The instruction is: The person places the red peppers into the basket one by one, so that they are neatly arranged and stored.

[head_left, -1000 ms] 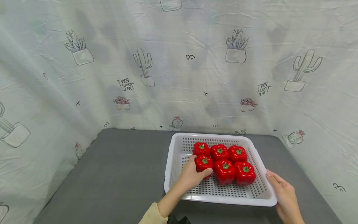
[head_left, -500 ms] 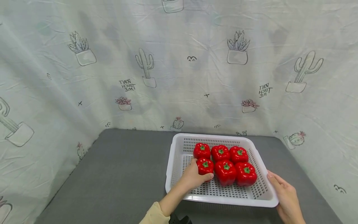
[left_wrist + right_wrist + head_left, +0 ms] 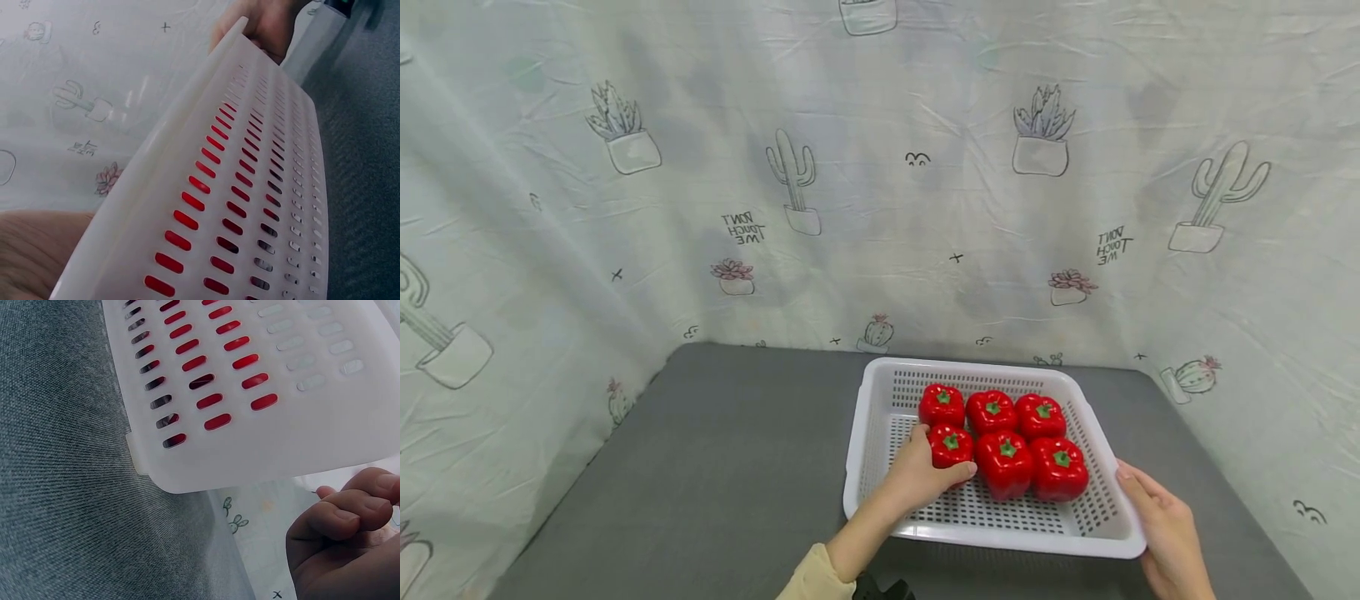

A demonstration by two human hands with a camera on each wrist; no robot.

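Several shiny red bell peppers (image 3: 1004, 463) with green stems sit in two rows in a white perforated plastic basket (image 3: 1000, 542). My left hand (image 3: 917, 482) reaches over the near rim and grips the front-left bell pepper (image 3: 951, 444), thumb on its near side, fingers partly hidden behind its left side. Outside the basket, my right hand (image 3: 1165, 527) holds the right rim near the front corner. In the right wrist view, the right hand's fingers (image 3: 344, 515) look curled beside the basket. The left wrist view shows red through the slots of the basket wall (image 3: 231, 187).
The basket stands on a dark grey table (image 3: 722, 467), toward its right half. A pale curtain (image 3: 865, 200) printed with potted cacti hangs behind the table and along both sides.
Over the last second the left hand and the front-left bell pepper have shifted slightly toward the near side of the basket. The right hand keeps its place on the rim.
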